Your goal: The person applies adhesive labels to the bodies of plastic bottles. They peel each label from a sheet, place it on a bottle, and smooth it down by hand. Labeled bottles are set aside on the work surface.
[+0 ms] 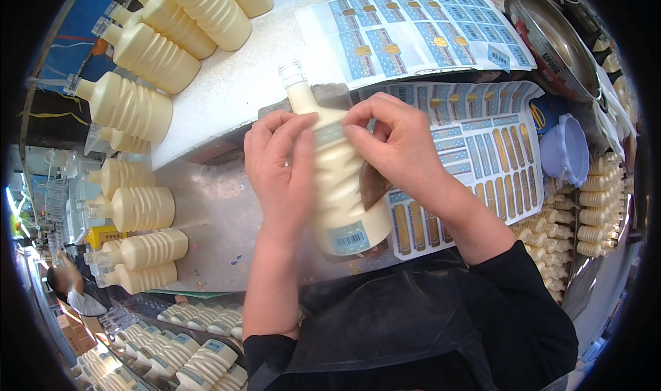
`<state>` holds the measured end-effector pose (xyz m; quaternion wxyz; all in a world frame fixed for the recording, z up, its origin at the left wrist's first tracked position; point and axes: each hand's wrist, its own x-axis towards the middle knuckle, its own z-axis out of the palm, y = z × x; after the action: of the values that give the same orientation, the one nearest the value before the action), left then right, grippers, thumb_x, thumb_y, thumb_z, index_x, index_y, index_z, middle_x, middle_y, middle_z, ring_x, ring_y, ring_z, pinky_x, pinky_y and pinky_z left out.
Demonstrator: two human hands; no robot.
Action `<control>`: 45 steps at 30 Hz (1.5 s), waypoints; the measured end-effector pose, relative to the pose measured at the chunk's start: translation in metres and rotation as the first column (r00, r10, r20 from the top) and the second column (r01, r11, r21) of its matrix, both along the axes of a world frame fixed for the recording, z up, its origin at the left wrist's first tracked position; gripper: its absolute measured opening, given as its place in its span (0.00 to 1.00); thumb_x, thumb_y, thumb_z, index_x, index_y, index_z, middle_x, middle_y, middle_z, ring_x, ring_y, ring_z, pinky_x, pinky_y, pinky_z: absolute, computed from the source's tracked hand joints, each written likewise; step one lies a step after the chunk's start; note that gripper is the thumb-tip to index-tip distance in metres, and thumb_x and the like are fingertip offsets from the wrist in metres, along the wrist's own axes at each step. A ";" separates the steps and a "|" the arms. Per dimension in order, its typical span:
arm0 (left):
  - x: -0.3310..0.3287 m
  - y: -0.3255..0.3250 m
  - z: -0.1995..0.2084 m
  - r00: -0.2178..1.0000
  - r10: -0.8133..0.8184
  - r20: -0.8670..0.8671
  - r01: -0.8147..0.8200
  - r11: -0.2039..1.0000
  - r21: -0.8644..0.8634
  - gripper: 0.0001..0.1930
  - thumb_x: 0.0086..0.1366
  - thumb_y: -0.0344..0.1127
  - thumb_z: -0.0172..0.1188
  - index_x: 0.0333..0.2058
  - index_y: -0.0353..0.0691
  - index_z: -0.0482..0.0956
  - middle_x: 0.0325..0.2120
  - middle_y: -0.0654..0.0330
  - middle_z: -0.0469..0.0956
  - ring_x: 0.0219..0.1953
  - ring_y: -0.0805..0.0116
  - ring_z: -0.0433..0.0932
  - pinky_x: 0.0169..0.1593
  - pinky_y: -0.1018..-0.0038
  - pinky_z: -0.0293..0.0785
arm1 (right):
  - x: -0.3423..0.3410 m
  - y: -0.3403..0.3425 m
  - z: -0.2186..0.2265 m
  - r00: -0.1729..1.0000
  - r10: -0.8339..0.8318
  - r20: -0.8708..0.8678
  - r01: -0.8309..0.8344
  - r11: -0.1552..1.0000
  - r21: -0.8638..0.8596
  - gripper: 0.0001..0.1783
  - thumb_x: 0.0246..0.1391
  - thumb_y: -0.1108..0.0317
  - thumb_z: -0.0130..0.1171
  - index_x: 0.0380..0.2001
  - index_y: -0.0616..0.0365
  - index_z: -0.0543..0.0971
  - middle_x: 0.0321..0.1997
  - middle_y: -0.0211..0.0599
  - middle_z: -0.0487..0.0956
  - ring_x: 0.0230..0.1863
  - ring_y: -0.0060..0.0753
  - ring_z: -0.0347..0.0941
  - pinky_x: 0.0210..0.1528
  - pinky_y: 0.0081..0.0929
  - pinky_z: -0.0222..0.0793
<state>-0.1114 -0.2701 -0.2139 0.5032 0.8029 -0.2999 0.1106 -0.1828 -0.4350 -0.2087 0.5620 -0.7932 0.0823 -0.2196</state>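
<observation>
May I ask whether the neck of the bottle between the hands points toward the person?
No, the bottle has its neck pointing away and its base nearer the person.

A flat white ledge (227,81) borders the scuffed grey tabletop (217,236); beyond, leftward, are a smooth blue surface (88,12), brown cardboard boxes (74,332) and bright light.

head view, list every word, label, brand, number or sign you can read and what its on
No words or numbers to quote:
Cream bottle between the hands: blue barcode label near its base, print too small to read.
Upper label sheet: blue and gold labels, print too small.
Lower label sheet: blue and gold pieces, print too small.
Metal pan: marking on its side, too blurred.
</observation>
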 end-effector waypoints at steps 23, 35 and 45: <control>0.003 0.001 -0.010 1.000 -0.021 -0.021 0.020 0.997 -0.078 0.09 0.68 0.33 0.60 0.43 0.39 0.85 0.44 0.57 0.78 0.51 0.59 0.73 0.56 0.66 0.68 | -0.006 0.006 0.006 0.999 -0.027 -0.030 0.029 0.999 0.038 0.12 0.50 0.74 0.69 0.40 0.60 0.84 0.41 0.34 0.79 0.27 0.22 0.72 0.33 0.21 0.68; 0.005 0.002 -0.009 0.998 -0.038 -0.049 0.034 0.996 -0.082 0.09 0.67 0.32 0.60 0.43 0.38 0.85 0.44 0.57 0.78 0.51 0.59 0.73 0.57 0.66 0.68 | -0.001 0.005 0.008 0.997 -0.060 -0.040 0.059 0.998 -0.033 0.06 0.50 0.74 0.70 0.33 0.62 0.85 0.40 0.32 0.80 0.25 0.15 0.71 0.29 0.17 0.66; 0.005 0.003 -0.008 0.983 -0.066 -0.169 0.041 0.989 -0.144 0.10 0.67 0.33 0.60 0.43 0.38 0.86 0.44 0.58 0.77 0.51 0.59 0.73 0.57 0.66 0.68 | -0.001 0.011 0.017 0.998 -0.047 -0.039 0.049 0.997 0.053 0.07 0.54 0.74 0.67 0.37 0.59 0.83 0.34 0.34 0.84 0.30 0.22 0.79 0.34 0.23 0.74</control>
<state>-0.1059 -0.2668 -0.2222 0.5853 0.7638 -0.2679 0.0475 -0.1838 -0.4236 -0.1921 0.5761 -0.7795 0.1178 -0.2157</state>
